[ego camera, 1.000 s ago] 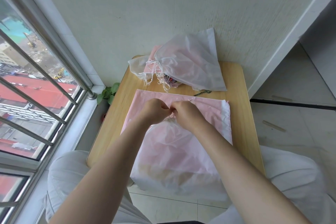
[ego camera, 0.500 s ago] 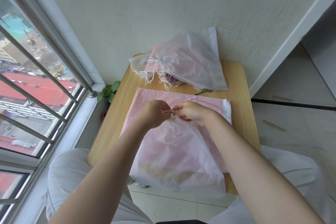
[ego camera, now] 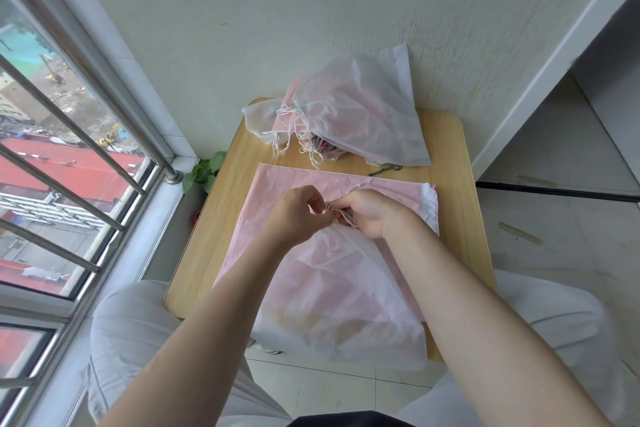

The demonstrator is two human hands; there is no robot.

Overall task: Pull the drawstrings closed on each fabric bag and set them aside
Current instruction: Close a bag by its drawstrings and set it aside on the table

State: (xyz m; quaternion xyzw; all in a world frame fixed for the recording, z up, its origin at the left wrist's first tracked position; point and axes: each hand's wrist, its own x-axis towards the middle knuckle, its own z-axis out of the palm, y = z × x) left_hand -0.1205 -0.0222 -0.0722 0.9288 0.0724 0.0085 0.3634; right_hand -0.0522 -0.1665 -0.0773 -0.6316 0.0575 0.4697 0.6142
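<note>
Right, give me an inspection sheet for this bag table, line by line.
Surface: small wooden table against the wall, mostly covered by bags.
Job's things: white bag in front, neck gathered, lying on flat pink bags; pile of closed bags at the far edge, strings hanging.
Clutter: dark green thread scrap on the table.
Grip: left hand and right hand both pinch the drawstring at the bag's neck.
Cables: nothing seen.
Surroundings: barred window on the left, green plant below the sill, tiled floor.
</note>
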